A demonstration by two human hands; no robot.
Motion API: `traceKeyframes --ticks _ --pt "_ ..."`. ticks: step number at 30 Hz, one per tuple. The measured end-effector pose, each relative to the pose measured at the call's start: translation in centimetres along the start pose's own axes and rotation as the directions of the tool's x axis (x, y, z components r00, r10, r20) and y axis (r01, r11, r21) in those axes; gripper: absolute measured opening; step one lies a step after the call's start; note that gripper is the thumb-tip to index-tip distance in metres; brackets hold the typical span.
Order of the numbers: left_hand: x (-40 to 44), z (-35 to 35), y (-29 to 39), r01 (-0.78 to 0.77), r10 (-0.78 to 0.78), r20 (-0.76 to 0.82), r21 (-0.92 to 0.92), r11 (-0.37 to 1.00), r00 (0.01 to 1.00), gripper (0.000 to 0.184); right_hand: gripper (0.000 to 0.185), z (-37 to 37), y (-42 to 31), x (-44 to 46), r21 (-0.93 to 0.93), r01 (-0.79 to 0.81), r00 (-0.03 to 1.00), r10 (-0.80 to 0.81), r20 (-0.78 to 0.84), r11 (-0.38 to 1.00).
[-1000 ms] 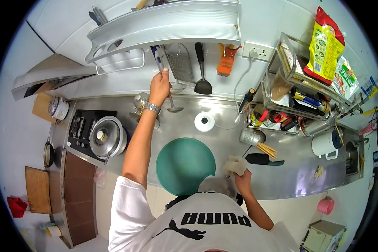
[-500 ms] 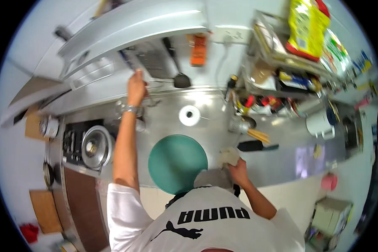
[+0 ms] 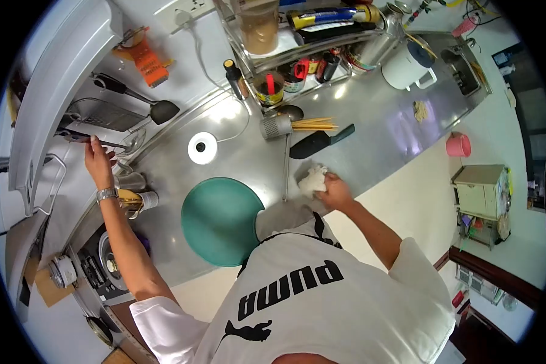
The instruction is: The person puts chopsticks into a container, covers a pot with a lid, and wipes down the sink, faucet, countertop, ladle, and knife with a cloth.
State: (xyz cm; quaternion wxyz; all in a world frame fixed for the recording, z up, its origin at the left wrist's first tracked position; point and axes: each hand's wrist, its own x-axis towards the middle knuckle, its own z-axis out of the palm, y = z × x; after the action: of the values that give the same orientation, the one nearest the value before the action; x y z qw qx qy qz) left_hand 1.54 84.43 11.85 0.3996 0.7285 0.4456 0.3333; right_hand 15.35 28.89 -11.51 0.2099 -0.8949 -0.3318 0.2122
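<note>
My left hand (image 3: 99,161), with a metal watch on the wrist, is raised at the wall rack. Its fingertips are on the dark handle of a hanging ladle (image 3: 112,144), whose metal bowl points to the right. A slotted turner or grater-like utensil (image 3: 106,114) and a black spatula (image 3: 164,111) hang just above it. My right hand (image 3: 335,193) is closed around a crumpled whitish cloth (image 3: 312,181) that rests on the steel counter. A black-bladed knife (image 3: 312,144) lies beyond the cloth, and a round green board (image 3: 221,221) lies between my arms.
A white lid-like disc (image 3: 202,148) with a black knob sits on the counter (image 3: 249,164). Chopsticks in a perforated holder (image 3: 276,127), a white pot (image 3: 402,65) and a bottle rack stand behind. A stove (image 3: 96,261) is at left, a sink (image 3: 461,73) far right.
The view has turned rightward and shifted. My left hand stays at the hanging utensils, its fingers now at the ladle's handle. My right hand keeps hold of the cloth.
</note>
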Motion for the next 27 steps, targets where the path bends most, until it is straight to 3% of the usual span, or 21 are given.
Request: traceKeyframes --ticks 2,6,8,9,12,14,16,20,24,26,27 --pt "-0.4 0.1 0.0 -0.017 0.044 -0.140 0.184 0.983 0.989 0.060 0.055 -1.5 1.0 -0.2 -0.139 -0.089 0.996 0.092 0.009 0.986" --pt "-2.4 -0.1 -3.0 -0.046 0.063 -0.132 0.133 0.990 0.989 0.059 0.053 -3.3 2.3 0.1 -0.200 -0.124 0.992 0.121 -0.026 0.972" --pt "-4.2 0.4 -6.6 -0.054 0.054 0.002 0.096 0.994 0.999 0.055 0.053 -3.9 2.4 0.5 -0.184 -0.154 0.987 0.160 0.018 0.971" --pt "-5.5 1.0 -8.3 0.017 -0.024 0.122 0.060 0.998 0.992 0.049 0.053 -4.1 2.3 0.7 -0.198 -0.130 0.990 0.137 0.024 0.972" --pt "-12.6 4.1 -9.5 0.182 -0.218 0.383 0.129 0.975 0.898 0.028 0.051 -4.2 2.4 1.5 -0.228 -0.073 0.996 0.081 0.025 0.971" --pt "-17.3 6.0 -12.5 0.085 -0.181 0.504 0.207 0.975 0.845 0.021 0.050 -4.5 2.4 2.1 -0.249 -0.034 0.999 0.041 0.023 0.968" --pt "-22.3 7.7 -11.5 0.235 -0.302 0.590 0.190 0.953 0.748 0.019 0.048 -5.1 1.7 2.7 -0.303 -0.011 1.000 0.017 0.018 0.953" --pt "-29.0 9.4 -15.3 0.264 -0.408 0.692 0.311 0.913 0.596 0.022 0.047 -5.3 1.0 3.9 -0.332 0.024 0.997 0.002 0.078 0.943" --pt "-33.2 9.9 -17.2 0.320 -0.484 0.683 0.364 0.875 0.547 0.023 0.048 -4.1 0.9 3.9 -0.403 0.080 0.983 -0.007 0.181 0.912" --pt "-34.7 10.1 -18.3 0.057 -0.368 0.721 0.417 0.907 0.587 0.029 0.049 -4.2 0.6 4.2 -0.403 0.108 0.979 -0.028 0.201 0.909" --pt "-35.3 10.1 -19.2 0.112 -0.405 0.711 0.422 0.900 0.575 0.034 0.049 -4.8 -0.2 4.7 -0.419 0.100 0.981 -0.018 0.195 0.902"
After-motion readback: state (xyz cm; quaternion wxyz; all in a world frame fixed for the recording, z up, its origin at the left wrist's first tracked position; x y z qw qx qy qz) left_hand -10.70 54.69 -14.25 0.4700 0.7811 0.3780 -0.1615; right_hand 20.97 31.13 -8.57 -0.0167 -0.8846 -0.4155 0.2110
